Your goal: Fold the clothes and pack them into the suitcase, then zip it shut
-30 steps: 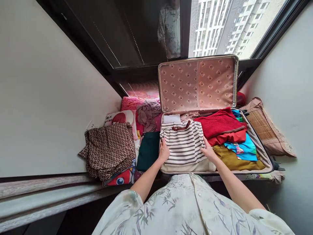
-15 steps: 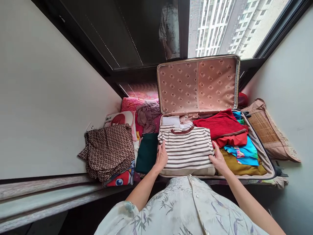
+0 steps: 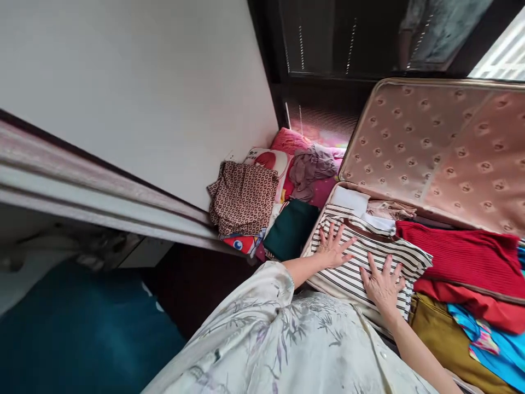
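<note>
A folded striped shirt (image 3: 361,249), cream with dark lines and a brown collar, lies on top of clothes in the left part of an open suitcase (image 3: 410,142). My left hand (image 3: 333,249) rests flat on its left side, fingers spread. On its right side my right hand (image 3: 383,282) also lies flat with fingers apart. Neither hand grips the cloth. Right of the shirt are a red ribbed garment (image 3: 459,254), an olive garment (image 3: 435,328) and a bright blue garment (image 3: 488,350). White folded cloth (image 3: 348,201) sits behind the shirt.
Left of the suitcase lie a dark green folded garment (image 3: 292,230), a brown patterned cloth (image 3: 245,200), a mauve crumpled cloth (image 3: 312,167) and a printed pillow (image 3: 283,164). A white wall (image 3: 164,82) rises on the left. Teal bedding (image 3: 90,334) shows at lower left.
My hands have moved from the shirt's two side edges to lie flat on its top. The view has swung left, bringing the teal bedding into sight.
</note>
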Tool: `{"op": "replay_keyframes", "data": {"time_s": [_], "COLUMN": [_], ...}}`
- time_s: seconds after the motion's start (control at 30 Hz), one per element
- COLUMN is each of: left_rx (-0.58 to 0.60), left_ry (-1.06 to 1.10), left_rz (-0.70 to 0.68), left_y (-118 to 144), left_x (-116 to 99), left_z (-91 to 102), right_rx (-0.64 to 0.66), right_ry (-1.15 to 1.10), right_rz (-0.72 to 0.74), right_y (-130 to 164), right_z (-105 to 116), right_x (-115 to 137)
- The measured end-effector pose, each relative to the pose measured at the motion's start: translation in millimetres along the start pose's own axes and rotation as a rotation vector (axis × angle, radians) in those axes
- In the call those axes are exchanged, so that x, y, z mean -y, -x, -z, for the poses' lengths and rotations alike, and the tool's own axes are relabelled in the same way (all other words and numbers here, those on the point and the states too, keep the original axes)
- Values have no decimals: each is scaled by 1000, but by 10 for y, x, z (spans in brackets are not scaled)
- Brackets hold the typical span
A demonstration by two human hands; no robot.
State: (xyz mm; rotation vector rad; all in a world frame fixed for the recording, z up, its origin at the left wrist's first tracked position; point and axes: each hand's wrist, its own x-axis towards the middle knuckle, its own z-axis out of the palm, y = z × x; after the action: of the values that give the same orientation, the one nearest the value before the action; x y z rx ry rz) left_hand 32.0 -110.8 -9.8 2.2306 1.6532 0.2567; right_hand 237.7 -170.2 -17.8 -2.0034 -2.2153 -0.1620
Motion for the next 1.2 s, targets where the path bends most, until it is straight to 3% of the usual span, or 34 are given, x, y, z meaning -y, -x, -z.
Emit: {"op": "replay_keyframes", "data": {"time_s": [0.1,0.2,0.3,0.37,0.4,0.5,0.6,0.67,0.77,0.9,1.03,1.2], "left_rx": [-23,-183,-506,-662,-666,-383,-131,-103,-20,110,79,73], "left_ry": [91,239,413,464,453,309,143,49,-1,-18,68,250], "left_rz": [-11,-38,50,275,416,772,859,767,582,606,621,620], "left_y": [37,192,512,771,895,1177,1294,1295,1229,1126,1061,1061], "left_x": [-48,29,458,926,1178,1809,2045,1983,1732,1518,1765,2303], "left_z": [15,178,353,411,416,348,220,125,-33,-165,2,353], "right_rx": [-31,-39,-19,-10,-7,22,35,17,-3,27,228,575], "right_ry": [-2,-6,6,18,24,47,63,42,-80,-313,-438,-350], "right_rz": [-5,-6,-15,-22,-25,-21,-6,40,190,392,513,433], "right_y": [57,71,67,66,67,56,-27,-162,-483,-925,-1155,-1592], "right_z": [-97,-110,-124,-138,-141,-95,77,249,490,571,407,149], "right_x": [-48,-90,-86,-80,-80,-86,-13,164,696,1663,2364,2632]}}
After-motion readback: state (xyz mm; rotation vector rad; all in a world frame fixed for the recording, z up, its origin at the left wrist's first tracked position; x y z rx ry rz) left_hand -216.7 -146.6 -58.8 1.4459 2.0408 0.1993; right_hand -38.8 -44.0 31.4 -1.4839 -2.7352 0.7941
